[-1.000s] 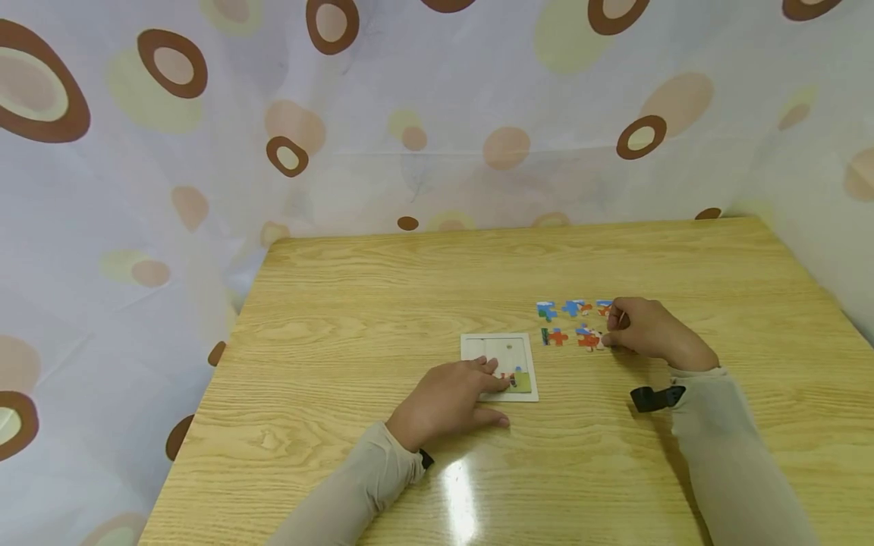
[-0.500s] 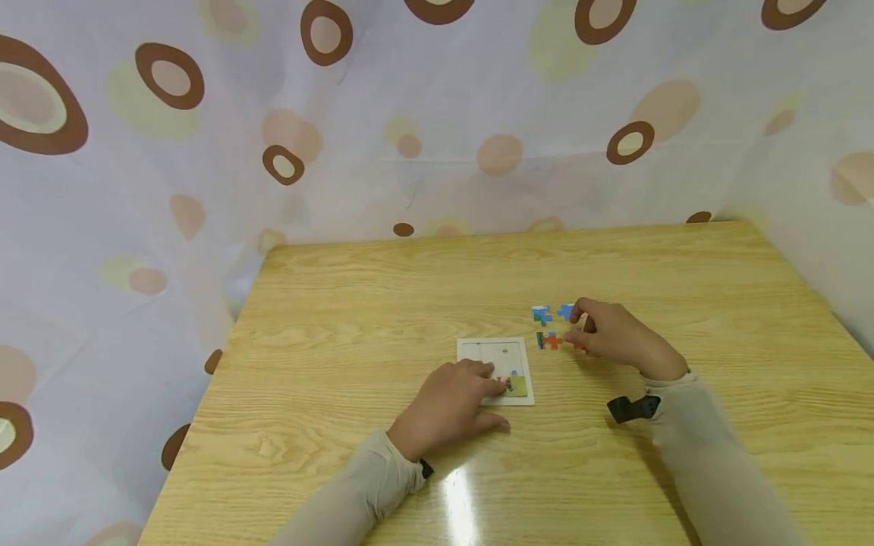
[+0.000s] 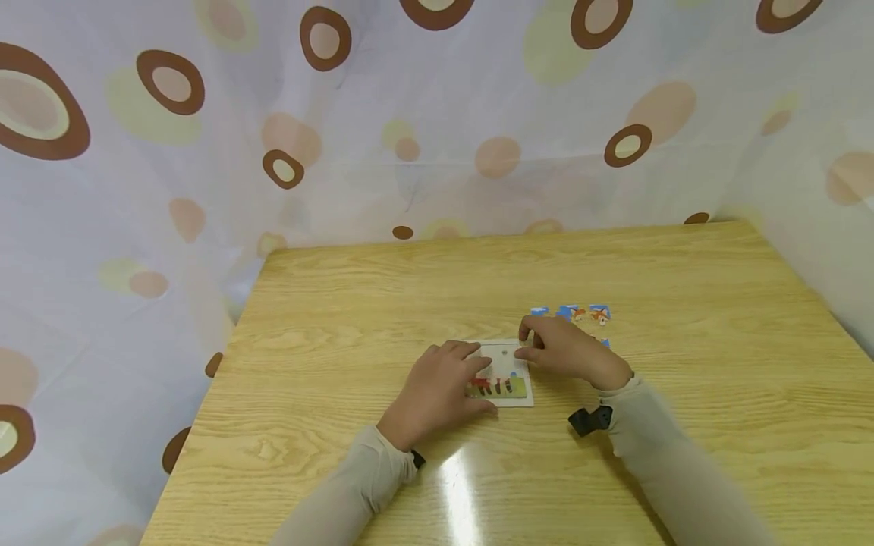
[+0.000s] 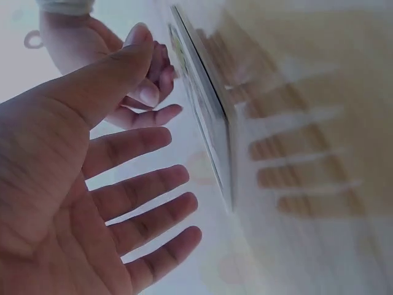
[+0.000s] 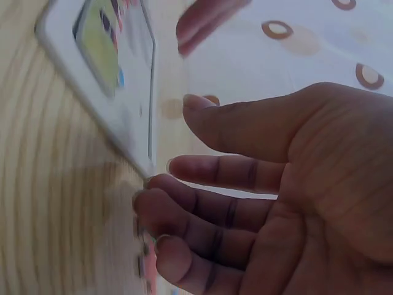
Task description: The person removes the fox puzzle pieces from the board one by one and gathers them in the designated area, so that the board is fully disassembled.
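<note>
A shallow white square tray [image 3: 522, 402] lies on the table, with joined puzzle pieces [image 3: 512, 388] along its near side. My left hand [image 3: 437, 390] hovers over the tray's left part, fingers spread; the left wrist view shows this hand [image 4: 92, 178] holding nothing beside the tray [image 4: 212, 123]. At the tray's right edge is my right hand [image 3: 570, 353]. In the right wrist view its thumb and bent fingers stand apart, and no piece shows in the hand [image 5: 264, 184] near the tray's corner [image 5: 132, 157].
Loose puzzle pieces [image 3: 600, 312] lie right of the tray, partly hidden behind the right hand. The wooden table [image 3: 355, 303] meets a patterned curtain [image 3: 355, 182] at its back and sides.
My right hand has moved left from the loose pieces to the tray's right edge. My left hand has shifted slightly left, uncovering more of the joined pieces. The head view has shifted slightly.
</note>
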Demonstrator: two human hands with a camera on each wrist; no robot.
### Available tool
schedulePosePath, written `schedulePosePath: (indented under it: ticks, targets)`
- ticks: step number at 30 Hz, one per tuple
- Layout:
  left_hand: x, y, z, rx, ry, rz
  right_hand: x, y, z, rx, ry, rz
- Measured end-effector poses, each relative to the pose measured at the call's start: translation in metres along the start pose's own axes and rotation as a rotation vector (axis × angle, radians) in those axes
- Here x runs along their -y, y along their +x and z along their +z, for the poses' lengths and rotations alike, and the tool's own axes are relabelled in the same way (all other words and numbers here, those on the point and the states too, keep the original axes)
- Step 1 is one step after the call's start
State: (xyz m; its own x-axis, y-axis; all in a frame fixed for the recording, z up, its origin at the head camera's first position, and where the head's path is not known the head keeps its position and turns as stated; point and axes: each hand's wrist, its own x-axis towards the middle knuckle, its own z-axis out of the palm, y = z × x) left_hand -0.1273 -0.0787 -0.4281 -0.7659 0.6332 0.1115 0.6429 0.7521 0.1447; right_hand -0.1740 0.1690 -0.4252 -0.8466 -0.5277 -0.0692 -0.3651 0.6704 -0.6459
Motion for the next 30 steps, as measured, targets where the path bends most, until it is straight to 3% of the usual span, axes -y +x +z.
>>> schedulePosePath:
  ticks: [7,12,16,24,30]
  targets:
    - [0.015,-0.002,0.003,0.018,0.037,-0.052,0.019,0.014,0.025,0.003,0.060,-0.159]
    - [0.021,-0.001,-0.001,0.092,0.040,-0.084,0.033,0.016,0.040,0.029,0.100,-0.204]
    - [0.024,-0.001,-0.002,0.111,0.020,-0.080,0.037,0.017,0.050,0.053,0.082,-0.245]
    - [0.029,-0.002,-0.003,0.129,0.000,-0.064,0.041,0.015,0.061,0.051,0.015,-0.204]
    - [0.031,-0.004,-0.003,0.166,-0.059,-0.094,0.045,0.014,0.062,0.048,0.002,-0.179]
